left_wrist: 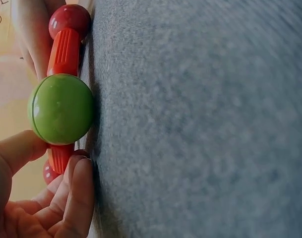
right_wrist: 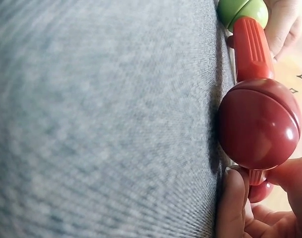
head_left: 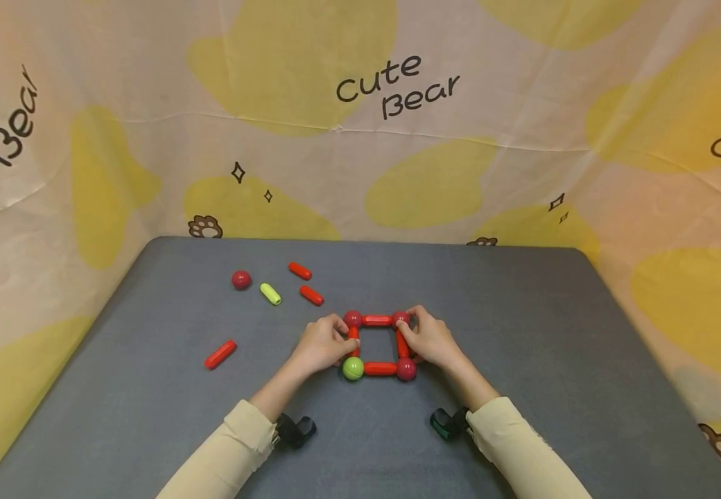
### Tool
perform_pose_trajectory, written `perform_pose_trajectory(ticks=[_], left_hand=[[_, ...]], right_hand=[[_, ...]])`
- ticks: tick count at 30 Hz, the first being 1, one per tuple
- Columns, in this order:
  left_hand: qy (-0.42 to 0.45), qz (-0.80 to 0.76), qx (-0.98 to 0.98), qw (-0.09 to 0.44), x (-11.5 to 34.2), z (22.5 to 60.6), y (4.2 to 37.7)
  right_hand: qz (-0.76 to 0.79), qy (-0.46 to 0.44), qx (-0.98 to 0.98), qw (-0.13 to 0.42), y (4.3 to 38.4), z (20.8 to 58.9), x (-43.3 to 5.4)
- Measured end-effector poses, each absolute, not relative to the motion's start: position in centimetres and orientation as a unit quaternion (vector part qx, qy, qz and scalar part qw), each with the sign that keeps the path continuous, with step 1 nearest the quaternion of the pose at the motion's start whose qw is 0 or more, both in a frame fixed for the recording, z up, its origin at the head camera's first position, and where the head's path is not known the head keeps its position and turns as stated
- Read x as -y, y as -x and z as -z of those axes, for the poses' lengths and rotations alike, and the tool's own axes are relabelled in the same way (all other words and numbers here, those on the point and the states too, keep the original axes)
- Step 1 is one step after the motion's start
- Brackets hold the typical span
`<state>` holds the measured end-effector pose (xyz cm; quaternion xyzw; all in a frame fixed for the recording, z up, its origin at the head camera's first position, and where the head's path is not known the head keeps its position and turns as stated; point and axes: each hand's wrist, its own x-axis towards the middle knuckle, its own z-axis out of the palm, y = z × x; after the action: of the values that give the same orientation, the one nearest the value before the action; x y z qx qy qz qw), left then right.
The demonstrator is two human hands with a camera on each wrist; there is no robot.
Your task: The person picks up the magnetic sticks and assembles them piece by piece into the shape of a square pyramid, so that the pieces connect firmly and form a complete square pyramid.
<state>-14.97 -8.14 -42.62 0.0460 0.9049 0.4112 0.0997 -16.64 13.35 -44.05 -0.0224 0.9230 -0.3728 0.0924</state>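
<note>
A square frame of red toy rods and balls lies on the grey table between both hands. Its near left corner is a green ball (head_left: 353, 369); the other corners are red balls, one (head_left: 406, 369) at near right. My left hand (head_left: 322, 344) pinches the left side rod (left_wrist: 60, 157) between thumb and fingers, just beyond the green ball. On the opposite side, my right hand (head_left: 429, 337) pinches the right side rod (head_left: 402, 344), its thumb up by the far right ball (head_left: 401, 319). In the right wrist view, the near red ball (right_wrist: 260, 124) hides part of that grip.
Loose pieces lie at the left: a red ball (head_left: 241, 280), a yellow-green rod (head_left: 270, 294) and several red rods, one (head_left: 220, 354) nearer the left forearm. A printed cloth (head_left: 398, 187) hangs behind and beside the table (head_left: 523, 312).
</note>
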Motion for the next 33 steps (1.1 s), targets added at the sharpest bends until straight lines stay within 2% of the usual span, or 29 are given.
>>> perform_pose_trajectory(ticks=[4, 11, 20, 33], left_hand=[[-0.053, -0.415, -0.904, 0.089, 8.6, 42.7, 14.9], [-0.080, -0.397, -0.914, 0.007, 10.8, 42.2, 14.6], [-0.083, -0.331, -0.938, -0.061, 15.8, 40.9, 13.4], [-0.049, -0.296, -0.946, -0.122, 23.1, 40.9, 12.1]], right_hand=[[0.377, 0.021, -0.921, 0.095, 16.7, 44.0, -13.4], [0.378, 0.020, -0.921, 0.096, 16.8, 44.1, -13.4], [0.376, 0.019, -0.921, 0.102, 16.9, 44.0, -13.5], [0.386, 0.023, -0.916, 0.103, 16.9, 43.7, -13.4]])
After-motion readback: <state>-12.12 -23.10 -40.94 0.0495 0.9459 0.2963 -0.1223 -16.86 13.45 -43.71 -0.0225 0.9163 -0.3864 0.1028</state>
